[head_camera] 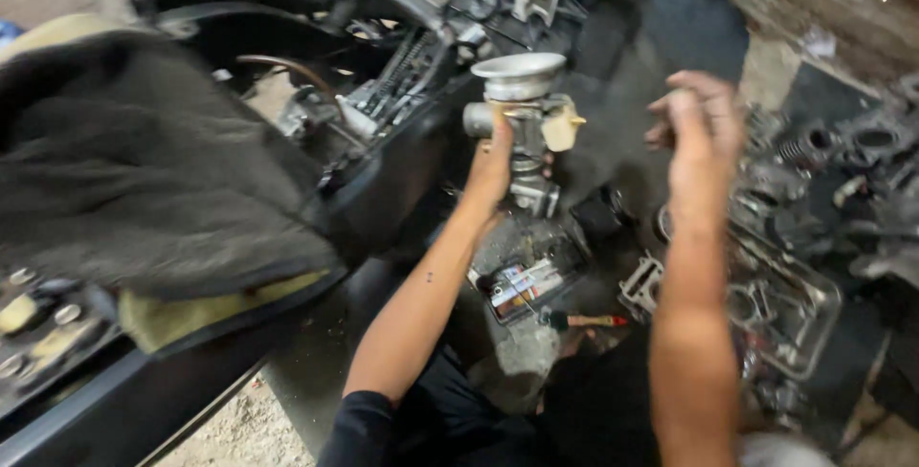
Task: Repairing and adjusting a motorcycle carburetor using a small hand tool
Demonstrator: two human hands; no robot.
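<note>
Left hand closed around metal carburetor — held upright above scooter frame. Right hand raised beside it, blurred — grip indeterminable.

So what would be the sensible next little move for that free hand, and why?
Probably bring the right hand across to steady the carburetor. The left hand alone holds it up by its side, above the open engine bay, with its metal funnel mouth on top. The right hand hangs apart from it, blurred, fingers loosely curled; whether it holds anything is unclear.
</note>
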